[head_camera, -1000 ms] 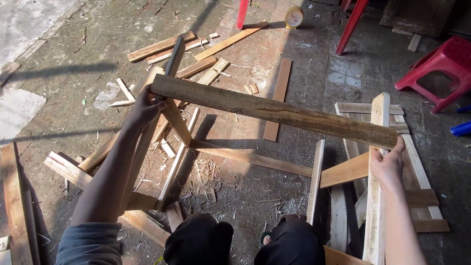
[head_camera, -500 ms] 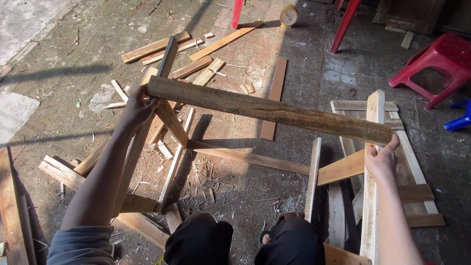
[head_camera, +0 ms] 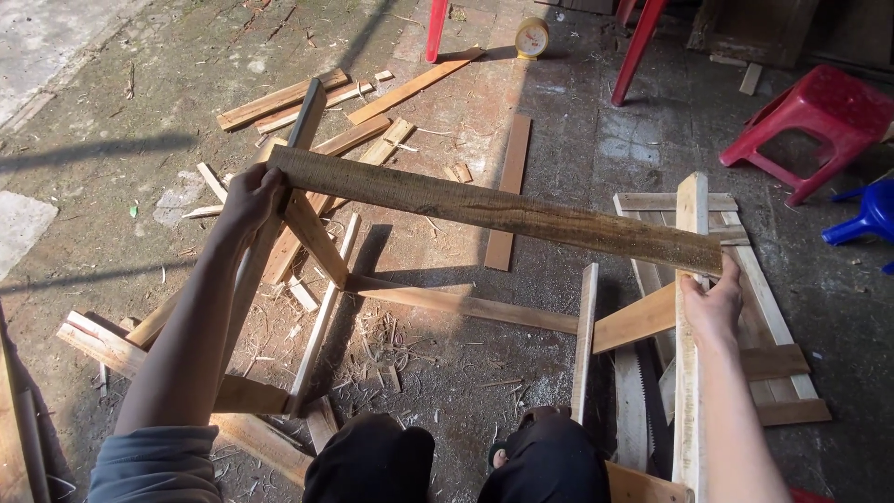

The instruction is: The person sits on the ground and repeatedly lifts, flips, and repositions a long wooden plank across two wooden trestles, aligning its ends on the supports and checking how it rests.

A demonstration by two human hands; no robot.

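2 hands, left hand (head_camera: pixel 250 197) and right hand (head_camera: pixel 712 303), each closed around an end of the long plank (head_camera: pixel 494 210).

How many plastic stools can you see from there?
2. A red stool stands at the upper right, and a blue stool sits just below it at the right edge, partly cut off. The red legs at the top may belong to other furniture.
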